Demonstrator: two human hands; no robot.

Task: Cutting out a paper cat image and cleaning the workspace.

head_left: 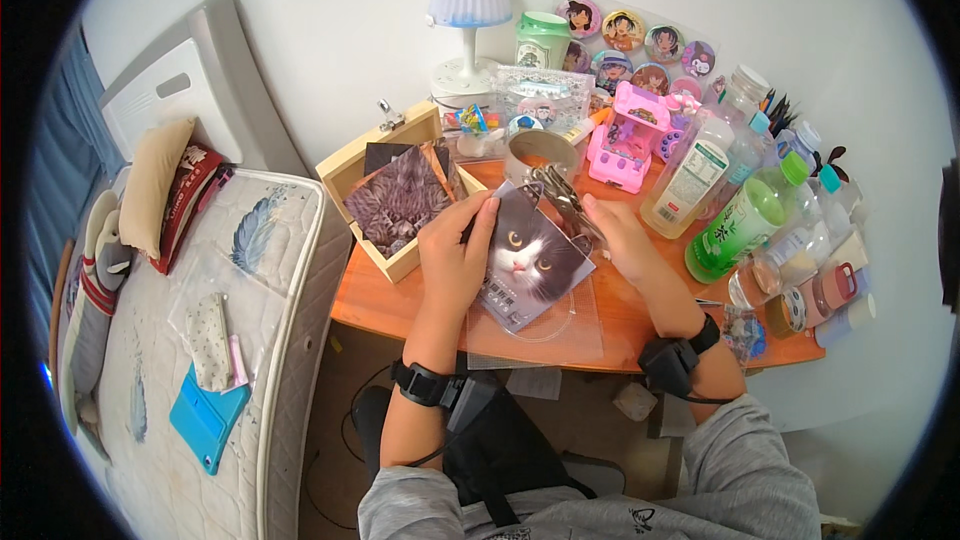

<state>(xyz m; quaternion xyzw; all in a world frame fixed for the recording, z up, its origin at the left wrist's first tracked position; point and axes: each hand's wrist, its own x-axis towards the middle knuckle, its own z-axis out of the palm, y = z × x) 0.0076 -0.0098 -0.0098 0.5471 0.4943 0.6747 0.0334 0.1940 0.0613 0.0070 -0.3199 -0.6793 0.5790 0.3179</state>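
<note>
My left hand [452,245] is closed on the left edge of a cat picture card [525,260], thumb on its front. The card shows a grey-and-white cat and is tilted over the desk. My right hand [628,245] is at the card's upper right, its fingers closed around a shiny grey-brown piece [562,194] whose kind I cannot make out. Below the card, a clear plastic sleeve [570,333] lies at the desk's front edge. A light wooden box [405,265] stands to the left, with furry-patterned picture cards [400,198] in it.
Behind my hands is a wide roll of tape [540,152]. A pink toy machine [628,140], a lamp [470,15] and a board of round badges [622,30] stand farther back. Several bottles, including a green one [735,230], crowd the desk's right side. A mattress [270,340] is at left.
</note>
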